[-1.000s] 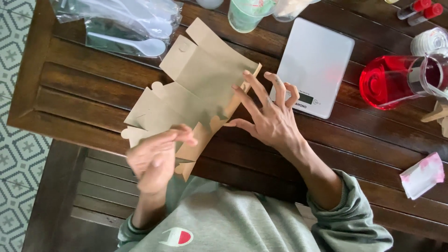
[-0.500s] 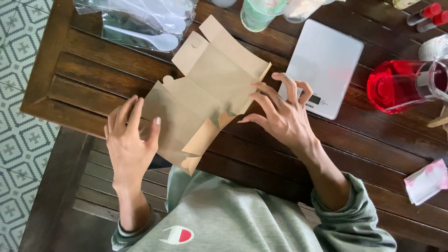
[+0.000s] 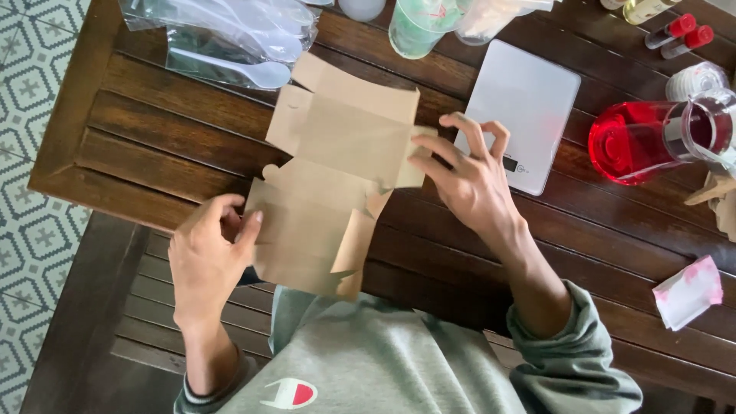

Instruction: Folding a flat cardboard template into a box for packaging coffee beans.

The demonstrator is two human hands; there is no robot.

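A flat, unfolded brown cardboard box blank [image 3: 337, 176] lies over the near edge of a dark wooden slatted table [image 3: 153, 130]. My left hand [image 3: 208, 257] grips its lower left edge between thumb and fingers. My right hand [image 3: 468, 180] pinches a small side flap at the blank's right edge. The lower flaps hang off the table edge above my grey sweatshirt.
A white kitchen scale [image 3: 521, 111] sits just beyond my right hand. A jug of red liquid [image 3: 652, 138] stands at the right. Bagged white plastic spoons [image 3: 230, 38] lie at the back left, a green cup [image 3: 418, 27] at the back. A pink-stained crumpled tissue [image 3: 688, 291] lies near right.
My left hand has closed onto the blank's lower left edge from a flat, spread pose. My right hand has taken hold of the right flap. The blank has straightened and turned slightly.
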